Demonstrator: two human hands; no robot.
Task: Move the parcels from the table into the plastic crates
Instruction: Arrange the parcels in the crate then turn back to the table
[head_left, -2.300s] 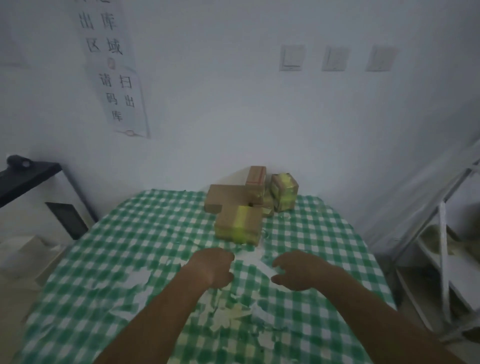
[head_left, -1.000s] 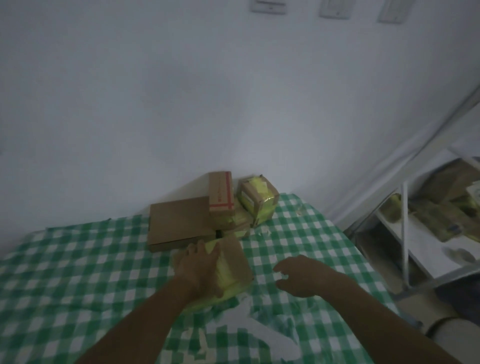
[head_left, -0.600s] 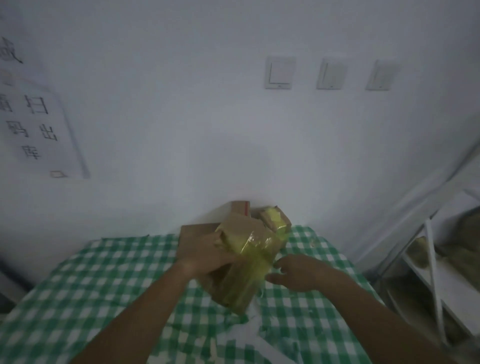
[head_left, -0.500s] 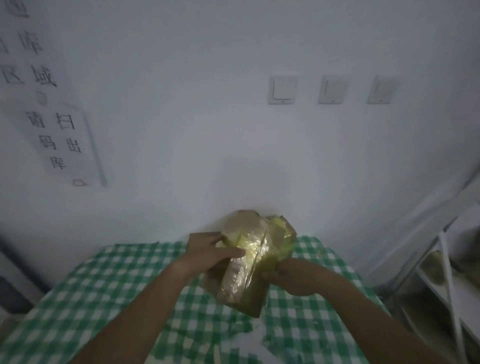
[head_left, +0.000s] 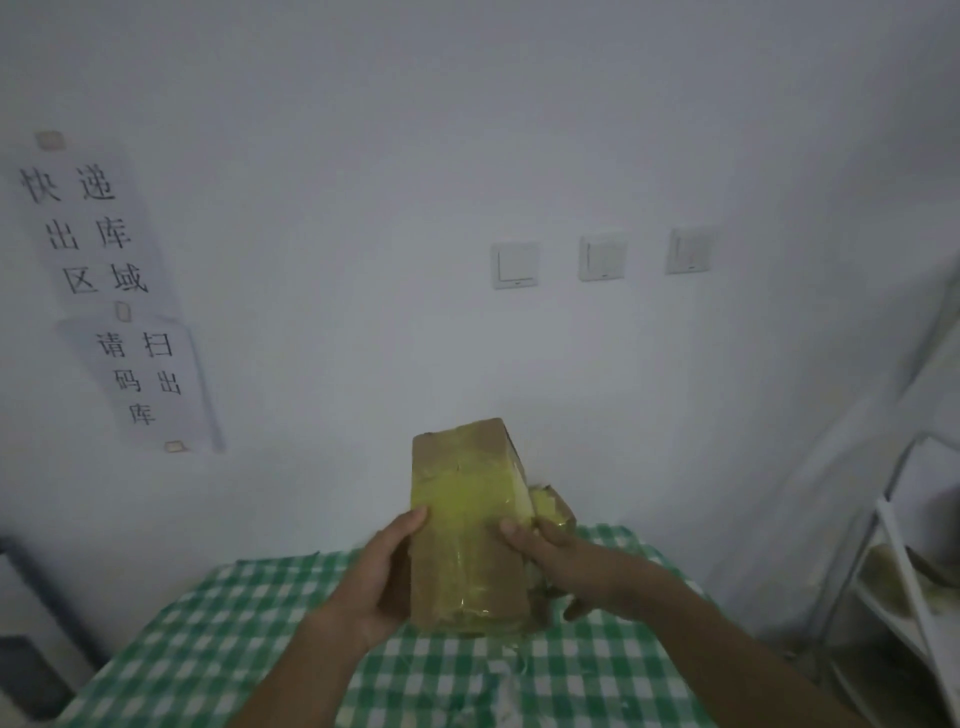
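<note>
Head view is showing the taped parcel (head_left: 467, 525) now standing upright in the air above the table (head_left: 218, 649), turned from its tilt a moment ago. The left hand (head_left: 382, 577) and right hand (head_left: 561, 564) are clamping its two sides. A second parcel (head_left: 553, 512) is peeking out behind it; wall switches (head_left: 602, 257), a paper sign (head_left: 124, 296) and a white rack (head_left: 893, 571) are surrounding.

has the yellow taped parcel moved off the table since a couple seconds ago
Yes. The yellow-taped parcel has gone up off the checked tablecloth, held upright between left hand and right hand.
</note>
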